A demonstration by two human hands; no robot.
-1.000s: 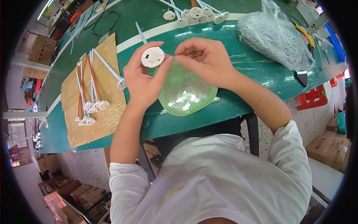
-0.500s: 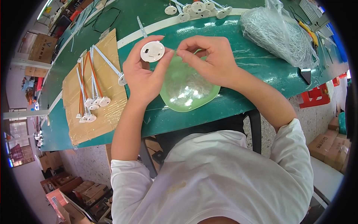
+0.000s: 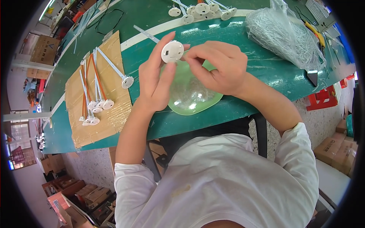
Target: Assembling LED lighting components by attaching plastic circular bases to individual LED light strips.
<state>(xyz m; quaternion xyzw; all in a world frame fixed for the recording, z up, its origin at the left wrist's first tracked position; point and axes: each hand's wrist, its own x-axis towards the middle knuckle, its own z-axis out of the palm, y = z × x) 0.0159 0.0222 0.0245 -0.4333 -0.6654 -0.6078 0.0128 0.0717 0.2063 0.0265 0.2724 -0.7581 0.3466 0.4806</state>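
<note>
A round white plastic disc [image 3: 172, 51] with small slots in its face is gripped between the thumb and fingers of my left hand [image 3: 155, 81]. From behind those fingers a pale, perforated-looking strip [image 3: 143, 32] sticks out toward the upper left. My right hand [image 3: 222, 66] is pinched close to the disc's right edge; whatever lies between its fingertips is too small to make out. Below both hands stands a light green bowl [image 3: 190, 110] holding shiny clear bits, partly covered by my hands.
Left of me, a cardboard sheet [image 3: 110, 125] bears several white discs with orange and pale strips [image 3: 96, 74]. More such discs [image 3: 201, 8] lie at the table's far side. A clear bag of thin white pieces [image 3: 279, 36] sits at right, near a dark flat object [image 3: 311, 77].
My left hand has moved right and slightly up with the disc, turning it a little. My right hand has shifted slightly right and down, still pinched beside the disc.
</note>
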